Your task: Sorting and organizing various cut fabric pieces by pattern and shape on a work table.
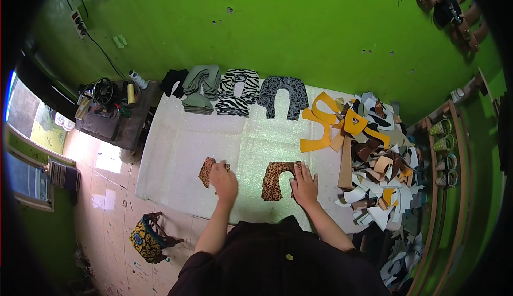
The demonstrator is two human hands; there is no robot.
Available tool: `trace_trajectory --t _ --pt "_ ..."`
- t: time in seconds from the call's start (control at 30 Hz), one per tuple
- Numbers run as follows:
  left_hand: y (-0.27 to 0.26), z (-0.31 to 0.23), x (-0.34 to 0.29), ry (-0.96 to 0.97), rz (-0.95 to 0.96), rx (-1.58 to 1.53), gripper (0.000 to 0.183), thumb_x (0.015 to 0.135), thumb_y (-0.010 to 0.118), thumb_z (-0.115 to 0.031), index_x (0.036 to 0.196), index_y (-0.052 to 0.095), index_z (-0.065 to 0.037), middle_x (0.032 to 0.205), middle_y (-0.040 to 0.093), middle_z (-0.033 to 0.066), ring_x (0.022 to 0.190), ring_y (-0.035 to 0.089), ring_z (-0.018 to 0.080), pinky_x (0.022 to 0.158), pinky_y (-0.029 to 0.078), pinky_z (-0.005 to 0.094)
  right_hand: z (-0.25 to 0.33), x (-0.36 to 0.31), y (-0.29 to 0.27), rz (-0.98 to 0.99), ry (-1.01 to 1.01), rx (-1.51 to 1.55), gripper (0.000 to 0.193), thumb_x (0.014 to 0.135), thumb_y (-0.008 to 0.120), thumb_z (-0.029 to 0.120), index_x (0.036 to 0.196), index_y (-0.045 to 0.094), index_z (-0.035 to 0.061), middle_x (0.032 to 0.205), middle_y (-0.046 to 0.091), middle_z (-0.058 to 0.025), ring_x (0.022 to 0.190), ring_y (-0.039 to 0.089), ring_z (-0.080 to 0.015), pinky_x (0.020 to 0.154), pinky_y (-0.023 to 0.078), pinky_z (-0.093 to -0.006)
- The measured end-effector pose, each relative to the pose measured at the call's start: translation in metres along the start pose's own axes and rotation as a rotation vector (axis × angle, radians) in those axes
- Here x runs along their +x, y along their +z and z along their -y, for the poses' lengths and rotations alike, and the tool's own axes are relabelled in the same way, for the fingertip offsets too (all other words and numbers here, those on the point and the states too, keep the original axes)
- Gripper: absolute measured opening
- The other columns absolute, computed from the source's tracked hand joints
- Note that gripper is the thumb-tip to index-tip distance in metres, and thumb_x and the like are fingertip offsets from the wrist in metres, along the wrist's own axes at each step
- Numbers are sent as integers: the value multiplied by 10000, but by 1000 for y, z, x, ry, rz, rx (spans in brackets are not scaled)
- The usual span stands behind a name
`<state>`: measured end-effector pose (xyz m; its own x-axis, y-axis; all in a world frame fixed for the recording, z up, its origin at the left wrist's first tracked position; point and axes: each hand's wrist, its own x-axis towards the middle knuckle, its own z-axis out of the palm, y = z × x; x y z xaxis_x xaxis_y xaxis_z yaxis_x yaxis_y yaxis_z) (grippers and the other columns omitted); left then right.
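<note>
Near the table's front edge lie leopard-print cut pieces in two places. A U-shaped leopard-print piece (273,181) rests on the white table cover, its arms pointing toward me. My right hand (305,186) lies flat over its right arm, fingers stretched out. Further left, my left hand (224,182) is closed at a smaller leopard-print piece (205,172), with fingers bunched together and slightly blurred. The hand hides the middle of this piece; its edges show on both sides.
Along the back sit stacks of zebra-print pieces (233,105), grey-green pieces (201,79) and dark patterned U-shapes (283,88). Yellow cutouts (315,138) and a heap of scraps (382,184) crowd the right. A sewing machine (103,90) stands left; a patterned stool (147,240) is below.
</note>
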<state>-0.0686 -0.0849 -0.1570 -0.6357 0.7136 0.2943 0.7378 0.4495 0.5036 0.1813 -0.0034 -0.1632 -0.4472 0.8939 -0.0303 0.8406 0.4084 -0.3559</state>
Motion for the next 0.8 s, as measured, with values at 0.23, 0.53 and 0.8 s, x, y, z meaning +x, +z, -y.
trace_trajectory --t 0.23,0.53,0.8 --pt "-23 71 48 -159 326 91 413 815 594 -225 1218 512 -187 1275 414 131 1193 374 296 950 249 491 4 1 -8 53 -7 -4 565 909 425 393 1404 283 160 1456 252 -145 1340 252 -307 1027 149 -623" --pt "-53 44 45 -150 441 76 196 730 666 -186 911 626 -123 1014 568 81 1022 505 255 897 294 465 28 -10 -28 -17 1 157 549 889 469 334 1369 322 113 1456 216 -184 1364 169 -335 1030 88 -638" --pt "-107 -64 13 54 1061 -576 200 701 751 -117 810 635 3 705 628 61 688 573 97 632 469 260 73 -25 -69 92 -406 536 699 706 698 248 1314 380 112 1423 246 -196 1356 158 -373 1080 131 -520"
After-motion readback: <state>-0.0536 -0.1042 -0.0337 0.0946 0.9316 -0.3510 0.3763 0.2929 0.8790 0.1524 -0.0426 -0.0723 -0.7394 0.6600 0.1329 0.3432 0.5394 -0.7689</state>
